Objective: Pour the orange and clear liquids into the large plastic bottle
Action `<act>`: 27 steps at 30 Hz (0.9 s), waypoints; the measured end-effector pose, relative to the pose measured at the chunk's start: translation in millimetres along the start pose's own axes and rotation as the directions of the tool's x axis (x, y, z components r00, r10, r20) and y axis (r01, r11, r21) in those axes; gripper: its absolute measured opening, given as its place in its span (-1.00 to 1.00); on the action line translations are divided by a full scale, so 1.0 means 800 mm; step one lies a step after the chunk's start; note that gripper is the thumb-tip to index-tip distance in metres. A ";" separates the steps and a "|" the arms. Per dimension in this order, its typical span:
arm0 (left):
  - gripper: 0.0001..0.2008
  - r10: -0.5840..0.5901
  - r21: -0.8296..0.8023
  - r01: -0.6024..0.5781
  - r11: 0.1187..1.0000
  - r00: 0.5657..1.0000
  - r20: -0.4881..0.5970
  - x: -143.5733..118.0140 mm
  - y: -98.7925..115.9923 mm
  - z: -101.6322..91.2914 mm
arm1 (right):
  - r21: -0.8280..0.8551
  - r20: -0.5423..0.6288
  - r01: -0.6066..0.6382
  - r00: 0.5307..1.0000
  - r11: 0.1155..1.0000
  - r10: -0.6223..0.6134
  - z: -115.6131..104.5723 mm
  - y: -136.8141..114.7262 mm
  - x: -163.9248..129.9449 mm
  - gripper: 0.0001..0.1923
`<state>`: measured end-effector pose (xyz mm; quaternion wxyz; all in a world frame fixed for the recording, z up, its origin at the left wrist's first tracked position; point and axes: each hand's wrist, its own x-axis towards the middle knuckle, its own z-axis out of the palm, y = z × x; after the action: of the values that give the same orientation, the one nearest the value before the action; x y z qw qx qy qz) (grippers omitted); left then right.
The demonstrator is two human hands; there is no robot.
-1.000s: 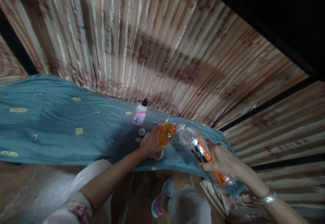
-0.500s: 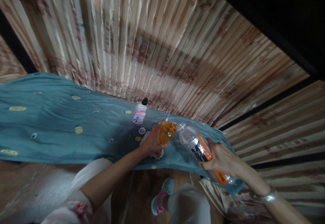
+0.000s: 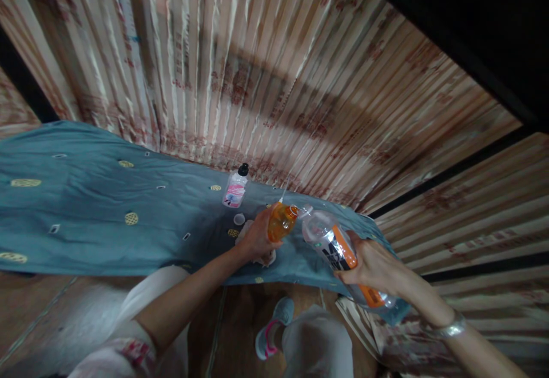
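Note:
My left hand point(image 3: 256, 239) grips a small orange bottle point(image 3: 281, 222) that stands on the blue cloth point(image 3: 94, 212). My right hand point(image 3: 372, 265) holds a large clear bottle with an orange and black label point(image 3: 338, 249), tilted so its mouth meets the top of the orange bottle. A white crumpled cloth point(image 3: 253, 252) lies under my left hand. A small white cap point(image 3: 239, 218) rests on the blue cloth just left of that hand.
A small bottle with a pink label and black cap point(image 3: 235, 187) stands farther back on the cloth. A pleated patterned curtain point(image 3: 274, 80) hangs behind. My knees and a shoe point(image 3: 274, 326) show below over a wooden floor.
Both hands and bottles keep the same pose; the view has shifted only slightly.

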<state>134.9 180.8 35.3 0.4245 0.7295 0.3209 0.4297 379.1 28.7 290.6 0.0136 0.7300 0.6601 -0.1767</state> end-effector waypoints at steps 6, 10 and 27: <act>0.22 -0.005 -0.004 0.005 1.000 1.000 -0.007 0.000 -0.001 0.001 | -0.028 0.011 -0.030 0.999 0.999 0.030 -0.001 -0.003 0.000 -0.54; 0.19 0.006 0.005 -0.006 1.000 1.000 -0.014 0.000 -0.003 0.003 | -0.028 0.003 -0.031 1.000 0.999 0.031 -0.003 -0.009 -0.004 -0.58; 0.20 -0.011 -0.004 0.011 1.000 1.000 -0.013 0.002 0.007 -0.001 | -0.015 -0.024 -0.010 1.000 1.000 0.010 0.000 0.000 -0.001 -0.55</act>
<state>135.9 180.1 41.2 0.4260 0.7242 0.3269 0.4327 378.8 28.3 291.1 0.0121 0.7352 0.6579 -0.1626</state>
